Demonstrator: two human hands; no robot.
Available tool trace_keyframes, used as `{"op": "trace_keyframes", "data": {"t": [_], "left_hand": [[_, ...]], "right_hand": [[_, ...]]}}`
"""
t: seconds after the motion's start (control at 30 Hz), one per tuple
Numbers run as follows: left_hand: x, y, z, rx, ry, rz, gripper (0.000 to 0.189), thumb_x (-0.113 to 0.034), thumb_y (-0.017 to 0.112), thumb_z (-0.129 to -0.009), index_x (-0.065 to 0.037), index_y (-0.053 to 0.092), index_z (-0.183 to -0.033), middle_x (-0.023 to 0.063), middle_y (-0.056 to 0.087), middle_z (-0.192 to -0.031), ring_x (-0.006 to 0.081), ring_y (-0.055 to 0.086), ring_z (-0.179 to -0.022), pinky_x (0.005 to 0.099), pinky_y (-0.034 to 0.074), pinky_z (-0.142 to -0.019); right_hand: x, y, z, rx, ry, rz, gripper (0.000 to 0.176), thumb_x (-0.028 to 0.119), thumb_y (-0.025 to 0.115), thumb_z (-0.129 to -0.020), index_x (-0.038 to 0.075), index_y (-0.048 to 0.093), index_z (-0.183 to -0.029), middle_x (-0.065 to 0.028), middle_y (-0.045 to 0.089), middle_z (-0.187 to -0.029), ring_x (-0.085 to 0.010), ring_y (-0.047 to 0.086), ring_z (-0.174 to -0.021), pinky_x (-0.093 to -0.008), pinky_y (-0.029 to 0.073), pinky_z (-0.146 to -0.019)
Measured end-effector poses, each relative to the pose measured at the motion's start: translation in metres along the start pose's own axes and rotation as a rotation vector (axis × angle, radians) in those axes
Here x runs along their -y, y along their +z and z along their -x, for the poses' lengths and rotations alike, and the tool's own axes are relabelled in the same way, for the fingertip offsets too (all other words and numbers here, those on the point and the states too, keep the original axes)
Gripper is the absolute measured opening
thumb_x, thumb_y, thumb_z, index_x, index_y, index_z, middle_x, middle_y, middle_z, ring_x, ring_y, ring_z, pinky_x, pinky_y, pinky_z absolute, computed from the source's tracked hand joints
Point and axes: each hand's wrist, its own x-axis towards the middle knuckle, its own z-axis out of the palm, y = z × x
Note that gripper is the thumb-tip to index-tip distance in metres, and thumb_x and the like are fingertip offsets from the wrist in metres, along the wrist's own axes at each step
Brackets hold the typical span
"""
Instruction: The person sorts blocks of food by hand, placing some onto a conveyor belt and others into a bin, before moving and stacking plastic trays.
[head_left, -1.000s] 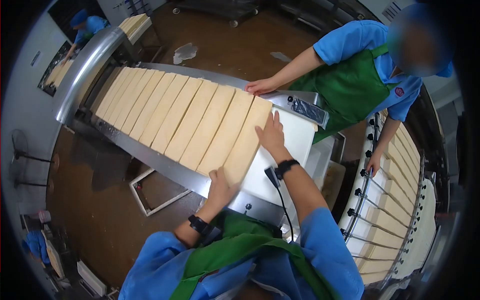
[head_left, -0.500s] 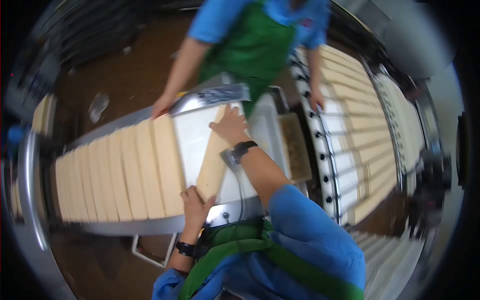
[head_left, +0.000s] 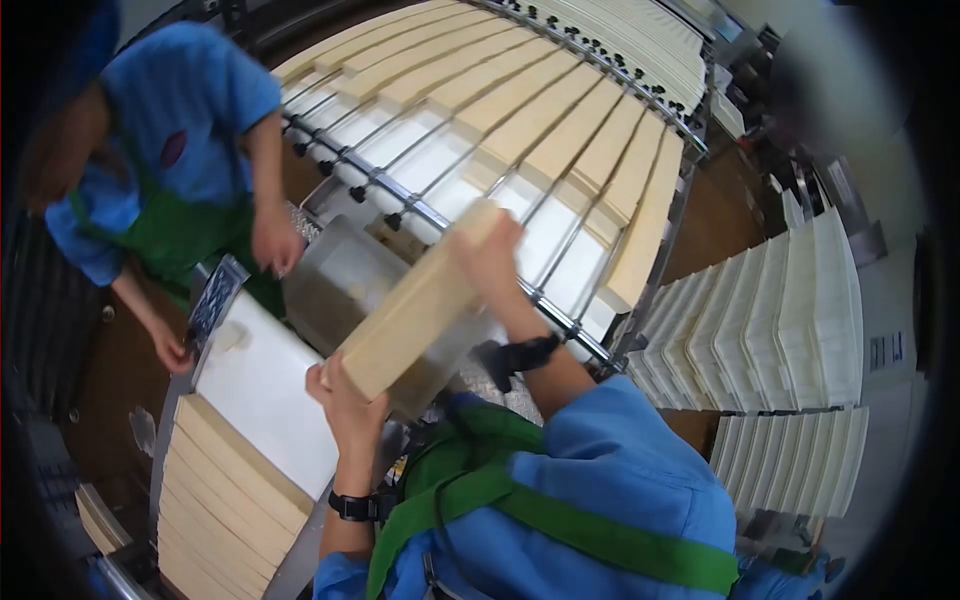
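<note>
Both hands lift one slab [head_left: 415, 305]: left hand [head_left: 345, 405] under near end, right hand [head_left: 492, 262] gripping far end. Rack [head_left: 640, 150] beyond right fingertips; belt [head_left: 262, 385] below left fingers.

Food factory line. Conveyor belt [head_left: 262, 385] carrying rows of pale slabs [head_left: 225, 485], rod rack [head_left: 480, 130] loaded with more, white boards [head_left: 790, 300] stacked alongside. Co-worker in blue uniform and green apron [head_left: 175, 235].
</note>
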Motion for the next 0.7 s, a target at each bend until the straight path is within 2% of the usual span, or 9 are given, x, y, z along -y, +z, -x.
{"op": "trace_keyframes", "data": {"t": [0.07, 0.13, 0.23, 0.33, 0.43, 0.53, 0.57, 0.67, 0.7], "left_hand": [[-0.046, 0.009, -0.009, 0.129, 0.128, 0.065, 0.075, -0.010, 0.076, -0.063, -0.009, 0.041, -0.129, 0.0221, 0.032, -0.126, 0.0418, 0.045, -0.110, 0.0425, 0.043, -0.092], [-0.083, 0.017, -0.010, 0.305, 0.239, 0.123, 0.075, -0.011, 0.077, -0.063, -0.010, 0.042, -0.129, 0.0199, 0.033, -0.129, 0.0398, 0.047, -0.110, 0.0418, 0.044, -0.092], [-0.114, 0.027, -0.008, 0.680, 0.343, 0.213, 0.071, -0.015, 0.076, -0.068, -0.010, 0.042, -0.130, 0.0177, 0.034, -0.128, 0.0363, 0.050, -0.106, 0.0375, 0.045, -0.089], [-0.135, 0.036, -0.005, 0.955, 0.285, 0.233, 0.067, -0.018, 0.075, -0.071, -0.011, 0.042, -0.130, 0.0165, 0.034, -0.129, 0.0346, 0.052, -0.106, 0.0368, 0.045, -0.088], [-0.137, 0.043, -0.004, 0.923, 0.292, 0.212, 0.065, -0.017, 0.073, -0.073, -0.012, 0.042, -0.130, 0.0161, 0.034, -0.131, 0.0336, 0.050, -0.110, 0.0366, 0.045, -0.089], [-0.148, 0.048, -0.010, 0.964, 0.177, 0.189, 0.064, -0.016, 0.071, -0.074, -0.011, 0.042, -0.130, 0.0167, 0.033, -0.132, 0.0345, 0.048, -0.114, 0.0367, 0.044, -0.092], [-0.152, 0.050, -0.012, 0.992, 0.116, 0.182, 0.063, -0.015, 0.071, -0.074, -0.011, 0.042, -0.130, 0.0170, 0.033, -0.132, 0.0349, 0.046, -0.116, 0.0367, 0.043, -0.093], [-0.147, 0.070, -0.016, 0.911, 0.289, 0.211, 0.061, -0.016, 0.067, -0.076, -0.013, 0.041, -0.131, 0.0192, 0.031, -0.133, 0.0377, 0.049, -0.111, 0.0398, 0.044, -0.092], [-0.149, 0.075, -0.017, 0.922, 0.280, 0.213, 0.061, -0.016, 0.066, -0.076, -0.013, 0.041, -0.131, 0.0192, 0.031, -0.133, 0.0379, 0.049, -0.112, 0.0397, 0.043, -0.093]], "right_hand": [[-0.028, -0.065, -0.024, -0.028, 0.147, 0.092, 0.078, 0.037, 0.066, -0.072, -0.005, 0.029, -0.126, -0.0268, 0.036, -0.120, -0.0457, 0.051, -0.102, -0.0483, 0.046, -0.086], [-0.057, -0.113, -0.041, -0.028, 0.291, 0.234, 0.076, 0.045, 0.062, -0.073, -0.006, 0.037, -0.124, -0.0282, 0.042, -0.122, -0.0455, 0.051, -0.102, -0.0476, 0.045, -0.088], [-0.121, -0.155, -0.071, 0.251, 0.307, 0.605, 0.069, 0.049, 0.050, -0.078, -0.005, 0.046, -0.120, -0.0280, 0.048, -0.124, -0.0439, 0.049, -0.109, -0.0482, 0.038, -0.095], [-0.152, -0.161, -0.098, 0.483, 0.177, 0.694, 0.059, 0.046, 0.039, -0.085, -0.004, 0.054, -0.112, -0.0310, 0.054, -0.115, -0.0457, 0.042, -0.118, -0.0498, 0.030, -0.100], [-0.151, -0.155, -0.111, 0.491, 0.207, 0.758, 0.059, 0.043, 0.034, -0.086, -0.006, 0.053, -0.113, -0.0284, 0.051, -0.121, -0.0413, 0.042, -0.120, -0.0519, 0.024, -0.102], [-0.155, -0.154, -0.110, 0.482, 0.250, 0.727, 0.058, 0.041, 0.034, -0.086, -0.005, 0.051, -0.118, -0.0235, 0.043, -0.134, -0.0372, 0.042, -0.120, -0.0469, 0.023, -0.104], [-0.163, -0.152, -0.109, 0.406, 0.222, 0.743, 0.057, 0.040, 0.034, -0.086, -0.004, 0.050, -0.118, -0.0229, 0.044, -0.133, -0.0364, 0.043, -0.119, -0.0472, 0.024, -0.103], [-0.182, -0.146, -0.111, 0.219, 0.115, 0.769, 0.052, 0.036, 0.037, -0.086, -0.003, 0.050, -0.117, -0.0206, 0.048, -0.126, -0.0340, 0.046, -0.114, -0.0479, 0.027, -0.099], [-0.181, -0.148, -0.112, 0.184, 0.071, 0.764, 0.050, 0.035, 0.039, -0.085, -0.002, 0.050, -0.117, -0.0197, 0.050, -0.123, -0.0330, 0.047, -0.112, -0.0481, 0.028, -0.097]]}}
